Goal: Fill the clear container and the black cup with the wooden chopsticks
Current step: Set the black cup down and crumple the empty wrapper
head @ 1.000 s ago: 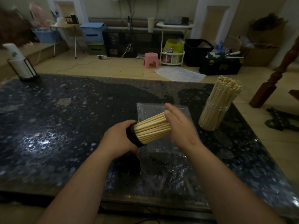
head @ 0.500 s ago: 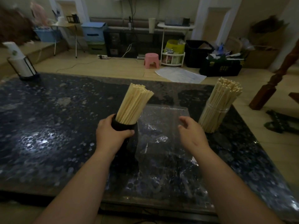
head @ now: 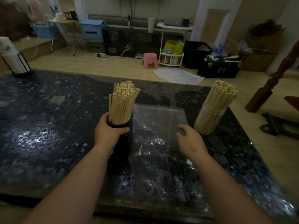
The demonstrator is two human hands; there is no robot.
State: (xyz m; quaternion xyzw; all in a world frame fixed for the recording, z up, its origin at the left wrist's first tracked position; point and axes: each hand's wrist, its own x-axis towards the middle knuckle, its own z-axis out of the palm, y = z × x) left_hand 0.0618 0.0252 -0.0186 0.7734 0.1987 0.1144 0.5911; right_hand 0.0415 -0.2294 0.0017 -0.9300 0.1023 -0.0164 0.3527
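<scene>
Head view of the dark speckled tabletop (head: 48, 126). The left hand (head: 110, 131) grips the black cup (head: 121, 125), fingers and thumb curled round its upper wall just below the rim; the cup stands upright near the middle of the tabletop, its base lost in shadow. A dense bundle of wooden chopsticks (head: 123, 102) fills the cup and fans slightly outward at the top. The right hand (head: 191, 139) holds nothing, its fingers apart and loosely bent above the right side of a flat clear plastic bag (head: 158, 125); whether it touches the bag cannot be told. The bag lies just beside the cup on its right and reaches toward the near edge. The clear container (head: 208, 122), packed with a second bundle (head: 222, 96) that leans right, stands near the right edge, well apart from the cup. A paper towel roll (head: 9, 54) in a black wire holder stands at the far left corner.
</scene>
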